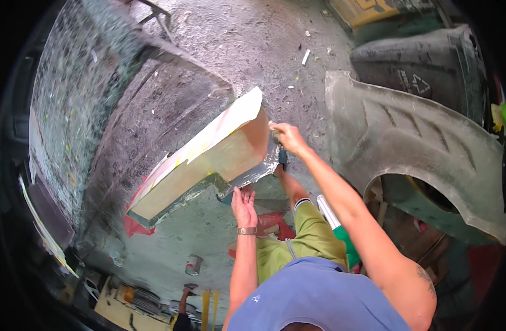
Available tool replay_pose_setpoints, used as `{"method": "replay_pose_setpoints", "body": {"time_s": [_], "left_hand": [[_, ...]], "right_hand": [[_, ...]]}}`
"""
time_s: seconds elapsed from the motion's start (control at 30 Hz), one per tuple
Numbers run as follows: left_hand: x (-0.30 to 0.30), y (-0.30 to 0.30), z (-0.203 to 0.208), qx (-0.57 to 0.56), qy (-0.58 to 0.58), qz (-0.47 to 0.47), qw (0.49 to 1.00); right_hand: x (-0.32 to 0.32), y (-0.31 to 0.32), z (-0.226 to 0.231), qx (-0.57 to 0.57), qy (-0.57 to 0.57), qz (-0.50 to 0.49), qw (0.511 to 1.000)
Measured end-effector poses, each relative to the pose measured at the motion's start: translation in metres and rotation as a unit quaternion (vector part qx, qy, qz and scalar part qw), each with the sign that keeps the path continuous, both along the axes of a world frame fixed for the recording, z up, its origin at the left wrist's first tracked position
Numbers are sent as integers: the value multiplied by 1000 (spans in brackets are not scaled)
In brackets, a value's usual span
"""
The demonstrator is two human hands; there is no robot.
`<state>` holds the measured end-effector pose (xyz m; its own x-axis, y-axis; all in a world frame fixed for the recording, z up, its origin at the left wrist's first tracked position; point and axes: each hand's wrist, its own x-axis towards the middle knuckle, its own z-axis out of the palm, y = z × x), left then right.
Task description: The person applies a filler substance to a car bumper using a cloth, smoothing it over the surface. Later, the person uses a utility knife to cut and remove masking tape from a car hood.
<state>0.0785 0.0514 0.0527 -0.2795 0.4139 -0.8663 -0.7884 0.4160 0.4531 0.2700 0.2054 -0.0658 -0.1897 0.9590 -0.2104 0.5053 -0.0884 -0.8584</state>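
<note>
A long angular moulded panel (209, 160) lies tilted in front of me, with a white upper face, a pale beige side and a dark rough flange with a step cut into it. Glossy film (256, 172) covers the flange near its right end. My left hand (245, 207), with a watch at the wrist, is palm up, fingers stretched out at the flange's near edge beside the step. At the panel's right end, my right hand (286, 138) is closed in a pinch. A small pale bit shows at its fingertips, too small to name.
Left stands a large speckled mould-like shell (82, 105). A grey fender-shaped part (407, 132) stands right, before a black bin (424, 71). Red sheeting (136, 218) shows under the panel. A can (193, 265) stands on the floor; another person's arm (184, 300) shows beyond.
</note>
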Motion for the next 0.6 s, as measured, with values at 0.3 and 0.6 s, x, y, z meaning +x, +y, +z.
{"method": "replay_pose_setpoints", "body": {"time_s": [0.3,0.6], "left_hand": [[3,9,1,-36,69,-33,996],[-9,-1,-1,-67,97,-146,982]], "right_hand": [[-47,-53,85,22,-91,68,993],[-8,4,65,-230,116,-164,952]]}}
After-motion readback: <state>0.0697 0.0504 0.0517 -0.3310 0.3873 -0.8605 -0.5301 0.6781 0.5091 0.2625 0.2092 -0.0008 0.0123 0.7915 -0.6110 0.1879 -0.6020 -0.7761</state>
